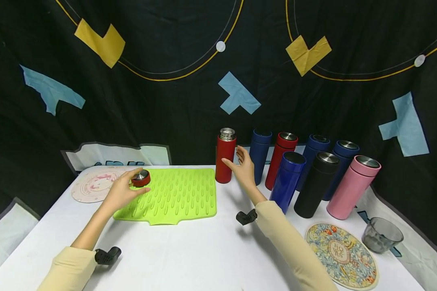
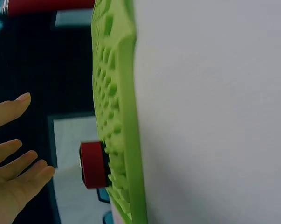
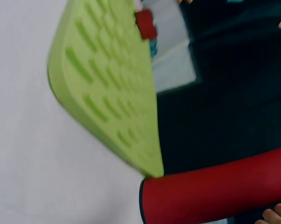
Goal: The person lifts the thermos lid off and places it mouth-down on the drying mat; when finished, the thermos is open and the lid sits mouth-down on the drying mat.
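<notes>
A cylindrical red bottle (image 1: 223,163) stands upright and uncapped, its shiny silver-coloured neck exposed, just beside the far right corner of a lime-green textured mat (image 1: 182,198). A short round red lid (image 1: 141,180), dark at the underside, rests silver top upward at the mat's far left, well apart from the bottle.

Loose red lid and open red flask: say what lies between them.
In the head view, a bare stretch of the green mat lies between the red lid resting on it and the open flask close by its right edge.
</notes>
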Available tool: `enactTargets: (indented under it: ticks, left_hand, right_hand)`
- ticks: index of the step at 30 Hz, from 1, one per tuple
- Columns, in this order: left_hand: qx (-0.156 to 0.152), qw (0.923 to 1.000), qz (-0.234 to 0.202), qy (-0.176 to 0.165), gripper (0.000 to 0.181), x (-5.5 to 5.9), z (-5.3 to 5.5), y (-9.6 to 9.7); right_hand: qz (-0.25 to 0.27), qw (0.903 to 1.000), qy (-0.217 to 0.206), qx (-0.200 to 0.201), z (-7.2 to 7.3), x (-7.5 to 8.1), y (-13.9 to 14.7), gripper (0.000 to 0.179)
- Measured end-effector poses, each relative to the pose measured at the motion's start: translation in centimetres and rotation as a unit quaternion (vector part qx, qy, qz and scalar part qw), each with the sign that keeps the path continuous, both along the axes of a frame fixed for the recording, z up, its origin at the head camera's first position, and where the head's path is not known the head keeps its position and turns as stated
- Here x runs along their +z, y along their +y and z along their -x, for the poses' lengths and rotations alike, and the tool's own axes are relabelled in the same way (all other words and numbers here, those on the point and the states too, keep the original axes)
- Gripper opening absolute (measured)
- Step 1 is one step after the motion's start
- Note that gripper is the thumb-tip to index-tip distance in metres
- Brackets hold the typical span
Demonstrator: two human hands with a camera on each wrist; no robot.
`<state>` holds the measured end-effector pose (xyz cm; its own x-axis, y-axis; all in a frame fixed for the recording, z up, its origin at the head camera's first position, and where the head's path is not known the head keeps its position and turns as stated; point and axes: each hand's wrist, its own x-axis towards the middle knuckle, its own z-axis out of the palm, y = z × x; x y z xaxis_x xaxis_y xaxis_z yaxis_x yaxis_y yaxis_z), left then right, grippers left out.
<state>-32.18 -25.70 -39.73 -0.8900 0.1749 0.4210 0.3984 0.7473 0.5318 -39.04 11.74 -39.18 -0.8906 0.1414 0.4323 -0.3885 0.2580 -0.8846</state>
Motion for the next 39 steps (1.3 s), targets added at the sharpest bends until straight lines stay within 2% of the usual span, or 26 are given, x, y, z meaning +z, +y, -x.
enactTargets:
  ticks: [2, 5, 7, 9, 12, 15, 20, 23, 29, 34, 39]
  left_hand:
    - [-0.014, 0.9999, 0.006, -0.001, 0.073, -0.1, -0.9, 0.6]
    - [-0.026, 0.9996, 0.012, -0.008, 0.074, -0.3, -2.3, 1.2]
    - [-0.031, 0.9993, 0.016, -0.015, 0.075, -0.4, -3.2, 1.5]
    - [-0.04, 0.9988, 0.021, -0.016, 0.075, -0.6, -3.8, 1.7]
    - [-0.058, 0.9975, 0.038, -0.012, 0.075, -1.0, -4.6, 1.8]
    - [-0.077, 0.9952, 0.06, -0.008, 0.076, -1.4, -5.1, 1.7]
    - [-0.086, 0.9921, 0.085, -0.034, 0.077, -1.8, -5.7, 1.2]
    - [-0.088, 0.9909, 0.089, -0.048, 0.076, -1.9, -5.8, 1.0]
    - [-0.079, 0.9878, 0.106, -0.083, 0.077, -2.0, -5.8, 0.7]
    - [-0.067, 0.9788, 0.14, -0.133, 0.078, -2.3, -5.7, 0.1]
    - [-0.07, 0.9738, 0.155, -0.152, 0.078, -2.4, -5.6, -0.1]
  right_hand:
    - [0.008, 0.9999, 0.002, 0.006, -1.1, 0.0, 0.3, 0.074]
    - [0.007, 0.9996, 0.005, 0.026, -4.2, 1.5, 0.6, 0.072]
    - [-0.006, 0.9992, 0.015, 0.036, -5.6, 1.9, 0.9, 0.072]
    - [-0.013, 0.9984, 0.02, 0.051, -7.5, 2.9, 1.1, 0.07]
    - [-0.037, 0.9967, 0.038, 0.061, -9.7, 3.4, 1.6, 0.07]
    - [-0.059, 0.9948, 0.044, 0.07, -12.7, 4.6, 2.1, 0.068]
    - [-0.09, 0.9913, 0.06, 0.075, -15.9, 5.2, 3.5, 0.068]
    - [-0.121, 0.9862, 0.096, 0.06, -17.3, 5.4, 4.6, 0.069]
    - [-0.167, 0.9707, 0.173, 0.009, -19.0, 5.9, 7.1, 0.074]
    - [-0.18, 0.9648, 0.187, -0.038, -19.7, 6.2, 9.1, 0.074]
    - [-0.169, 0.9652, 0.184, -0.078, -19.4, 6.1, 10.7, 0.072]
